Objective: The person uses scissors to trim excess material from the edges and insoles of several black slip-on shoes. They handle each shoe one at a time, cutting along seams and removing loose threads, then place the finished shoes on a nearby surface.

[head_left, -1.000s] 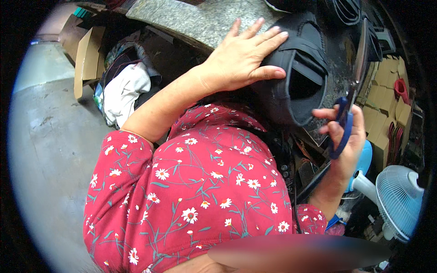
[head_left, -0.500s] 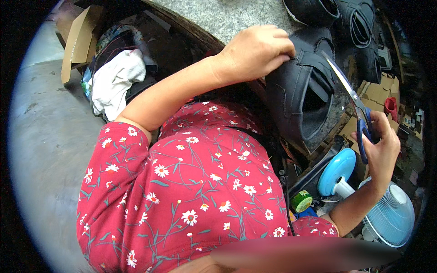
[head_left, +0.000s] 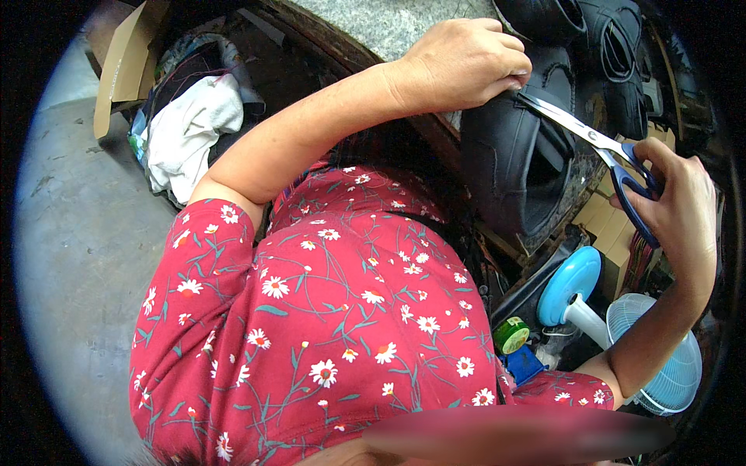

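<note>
A black shoe [head_left: 493, 167] stands at the table's edge, its dark opening facing me. At its upper left edge, my left hand [head_left: 470, 66] is closed, thumb and fingers pinched together; what lies between the fingertips is too small to make out. My right hand [head_left: 684, 194] has its fingers through the dark blue handles of a pair of scissors [head_left: 594, 138]. The silver blades reach left across the top of the shoe, their tips close beside my left fingertips. The blades look nearly closed.
More black shoes [head_left: 610, 46] stand behind on the stone-topped table [head_left: 350, 19]. A blue and white fan [head_left: 660, 365] and a green round tub [head_left: 511, 335] are at the lower right. On the left are a cardboard box [head_left: 124, 70] and a white cloth [head_left: 194, 128].
My left hand has moved slightly up and right along the shoe. The scissors have swung from pointing up to lying across the shoe, tips at my left fingers, with my right hand further right.
</note>
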The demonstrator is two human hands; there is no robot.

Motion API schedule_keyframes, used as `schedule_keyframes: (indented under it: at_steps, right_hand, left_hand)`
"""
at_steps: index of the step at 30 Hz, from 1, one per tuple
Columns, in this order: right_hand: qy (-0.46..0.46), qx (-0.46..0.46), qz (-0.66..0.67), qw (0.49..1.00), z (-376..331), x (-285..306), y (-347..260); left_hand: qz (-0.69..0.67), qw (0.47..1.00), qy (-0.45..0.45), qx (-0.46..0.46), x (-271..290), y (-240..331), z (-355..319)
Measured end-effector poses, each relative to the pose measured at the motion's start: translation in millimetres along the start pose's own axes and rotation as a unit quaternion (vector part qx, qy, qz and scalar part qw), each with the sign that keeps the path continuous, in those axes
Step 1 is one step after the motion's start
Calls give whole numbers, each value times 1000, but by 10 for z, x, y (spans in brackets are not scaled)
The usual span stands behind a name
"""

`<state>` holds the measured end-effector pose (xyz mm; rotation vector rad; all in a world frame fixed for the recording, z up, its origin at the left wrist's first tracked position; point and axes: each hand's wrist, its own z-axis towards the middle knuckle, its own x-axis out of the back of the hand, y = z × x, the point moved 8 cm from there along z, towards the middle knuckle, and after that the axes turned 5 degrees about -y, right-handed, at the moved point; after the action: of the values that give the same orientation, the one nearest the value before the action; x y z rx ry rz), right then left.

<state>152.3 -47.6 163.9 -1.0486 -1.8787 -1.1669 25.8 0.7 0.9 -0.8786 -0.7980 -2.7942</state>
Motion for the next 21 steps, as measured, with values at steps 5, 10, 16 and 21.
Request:
schedule_keyframes:
  at_steps: [5, 10, 16, 21]
  right_hand:
    - [19, 34, -95, 995, 23, 93, -177]
    - [-41, -106, -108, 988, 66, -39, 231]
    - [-46, -13, -81, 996, -38, -35, 253]
    - [-45, 5, -72, 996, -26, -18, 119]
  left_hand:
    - [25, 999, 35, -11, 39, 36, -6]
    - [-59, 997, -29, 46, 4, -30, -66]
    - [-55, 996, -64, 25, -38, 69, -105]
    - [-43, 999, -16, 20, 1, 112, -72]
